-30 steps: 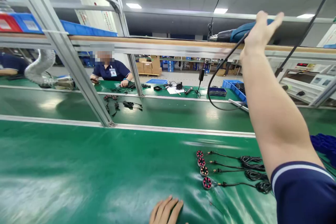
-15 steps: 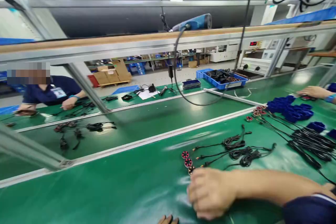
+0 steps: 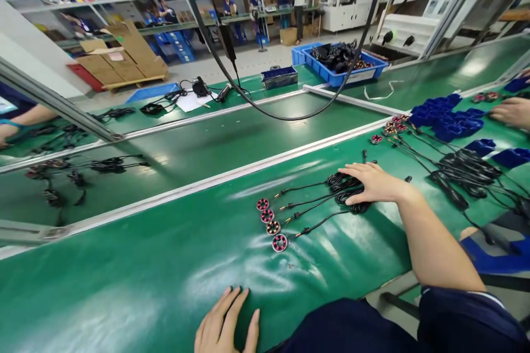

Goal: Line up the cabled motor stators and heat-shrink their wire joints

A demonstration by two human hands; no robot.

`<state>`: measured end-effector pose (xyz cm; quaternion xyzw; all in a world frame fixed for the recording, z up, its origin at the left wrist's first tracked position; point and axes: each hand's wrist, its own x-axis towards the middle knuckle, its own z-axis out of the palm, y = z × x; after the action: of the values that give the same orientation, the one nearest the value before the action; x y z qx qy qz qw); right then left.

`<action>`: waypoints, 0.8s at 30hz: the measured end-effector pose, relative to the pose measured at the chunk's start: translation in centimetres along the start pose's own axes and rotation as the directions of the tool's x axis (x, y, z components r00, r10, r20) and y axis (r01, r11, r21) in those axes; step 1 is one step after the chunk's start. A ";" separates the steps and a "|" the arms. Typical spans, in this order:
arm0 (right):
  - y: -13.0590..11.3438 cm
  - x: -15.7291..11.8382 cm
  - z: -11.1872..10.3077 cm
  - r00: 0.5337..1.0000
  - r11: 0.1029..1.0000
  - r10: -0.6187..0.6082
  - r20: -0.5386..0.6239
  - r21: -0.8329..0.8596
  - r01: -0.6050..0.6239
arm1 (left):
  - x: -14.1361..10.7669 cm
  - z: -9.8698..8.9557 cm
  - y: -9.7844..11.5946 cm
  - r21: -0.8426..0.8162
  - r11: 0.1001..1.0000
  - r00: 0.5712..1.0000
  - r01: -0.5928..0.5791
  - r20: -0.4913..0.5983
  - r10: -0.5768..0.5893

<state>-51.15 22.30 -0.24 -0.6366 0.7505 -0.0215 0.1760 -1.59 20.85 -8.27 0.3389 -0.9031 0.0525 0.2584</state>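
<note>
Right hand (image 3: pixel 376 183) palm-down over the looped ends of four thin black cables (image 3: pixel 335 180), fingers stretched out, thumb spread apart from them; cannot tell how firmly it touches. Cables lie side by side on the glossy green tabletop (image 3: pixel 144 292), bare orange-tipped leads pointing left toward a slanting row of four small round discs, ringed in red, black and copper (image 3: pixel 271 223). Left hand (image 3: pixel 221 325) at the near edge, nearest the lowest disc but well apart from it; fingers slightly parted, thumb out. Crumpled deep-blue cloth pieces (image 3: pixel 451 118) farther right, beyond more black cables (image 3: pixel 467 171).
</note>
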 end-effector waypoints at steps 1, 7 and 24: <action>0.0 0.0 0.2 1.000 1.000 -0.015 0.003 0.003 0.015 | 0.0 -0.1 0.0 0.003 1.000 1.000 -0.003 0.001 0.003; 0.6 1.0 0.5 0.999 0.999 0.030 -0.014 0.027 -0.030 | 0.2 -0.6 0.7 -0.026 0.999 0.999 0.032 0.030 -0.031; -0.1 4.0 3.7 0.977 0.999 -0.007 -0.215 -0.040 -0.001 | 1.1 -1.1 1.9 -0.066 0.994 0.996 0.087 0.036 -0.085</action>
<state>-50.47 19.12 -4.58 -0.6351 0.7645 -0.0752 0.0810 -3.07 21.94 -6.65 0.3692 -0.8931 0.0051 0.2569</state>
